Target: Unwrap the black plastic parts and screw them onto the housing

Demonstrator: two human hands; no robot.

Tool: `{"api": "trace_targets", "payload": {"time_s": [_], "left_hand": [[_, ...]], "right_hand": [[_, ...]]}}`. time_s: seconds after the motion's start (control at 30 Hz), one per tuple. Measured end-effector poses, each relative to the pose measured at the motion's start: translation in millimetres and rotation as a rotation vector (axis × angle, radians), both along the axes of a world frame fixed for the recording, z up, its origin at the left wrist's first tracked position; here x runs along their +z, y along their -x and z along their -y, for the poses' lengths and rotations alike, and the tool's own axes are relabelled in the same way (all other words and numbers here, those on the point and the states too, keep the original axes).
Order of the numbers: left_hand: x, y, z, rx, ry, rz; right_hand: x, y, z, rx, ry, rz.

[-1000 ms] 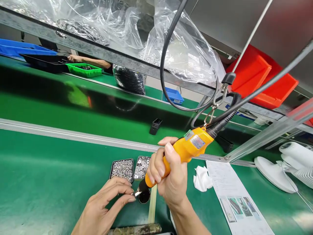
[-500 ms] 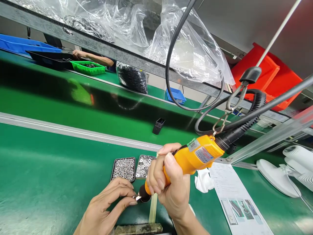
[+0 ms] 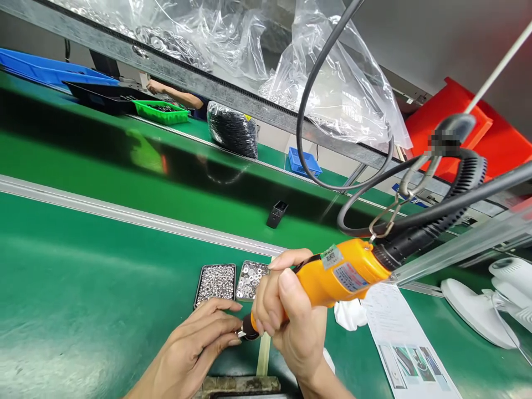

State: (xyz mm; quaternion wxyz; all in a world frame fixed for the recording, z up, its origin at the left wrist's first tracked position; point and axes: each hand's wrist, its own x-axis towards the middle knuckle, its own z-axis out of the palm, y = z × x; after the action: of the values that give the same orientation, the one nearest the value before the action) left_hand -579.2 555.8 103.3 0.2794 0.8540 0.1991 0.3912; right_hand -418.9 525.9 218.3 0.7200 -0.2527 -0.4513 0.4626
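Note:
My right hand (image 3: 297, 316) is wrapped round an orange electric screwdriver (image 3: 343, 274), which hangs by a metal clip and slants down to the left. At its dark nose, the fingertips of my left hand (image 3: 197, 346) are pinched together on a small shiny metal piece (image 3: 241, 333). My fingers cover most of that piece, so its exact kind is hidden. Just beyond my left hand lies a black tray (image 3: 198, 288) of small metal parts. Beside it is a second tray (image 3: 238, 293) with flat washers, partly behind my right hand.
A worn block (image 3: 245, 383) lies at the near edge, below a tape strip (image 3: 263, 354). To the right are a white cloth (image 3: 351, 316), a printed sheet (image 3: 386, 327) and a white fan (image 3: 477, 310). A black cable (image 3: 305, 100) loops overhead. A co-worker's hand (image 3: 155, 87) shows behind.
The view has shifted a little, so most of the scene sits further right. My left fingers have closed in nearer the screwdriver's nose. Both hands keep their hold.

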Motion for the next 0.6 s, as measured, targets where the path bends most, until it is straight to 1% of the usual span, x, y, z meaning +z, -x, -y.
{"api": "trace_targets", "payload": {"time_s": [0.13,0.23,0.3,0.4,0.47,0.53,0.6], "left_hand": [[7.2,-0.9,1.7,-0.007,0.003,0.003],[9.7,-0.9,1.7,0.002,-0.01,0.017],[9.0,1.8,1.6,0.044,-0.027,-0.002],[3.7,11.6,6.2,0.171,-0.045,-0.048],[-2.4,19.8,15.4,0.253,-0.033,-0.052],[-9.2,25.9,29.7,0.278,-0.016,-0.008],[-14.8,27.5,46.3,0.259,-0.004,0.052]], "right_hand": [[2.8,2.8,0.1,-0.01,0.008,-0.006],[3.0,5.2,-0.9,-0.006,0.005,-0.007],[2.1,5.4,-1.6,-0.008,0.007,0.003],[-1.2,1.3,-0.8,-0.026,0.017,0.042],[-5.5,-4.2,0.4,-0.049,0.032,0.077],[-12.0,-10.2,0.9,-0.076,0.038,0.116],[-20.6,-15.0,0.1,-0.098,0.034,0.161]]}}
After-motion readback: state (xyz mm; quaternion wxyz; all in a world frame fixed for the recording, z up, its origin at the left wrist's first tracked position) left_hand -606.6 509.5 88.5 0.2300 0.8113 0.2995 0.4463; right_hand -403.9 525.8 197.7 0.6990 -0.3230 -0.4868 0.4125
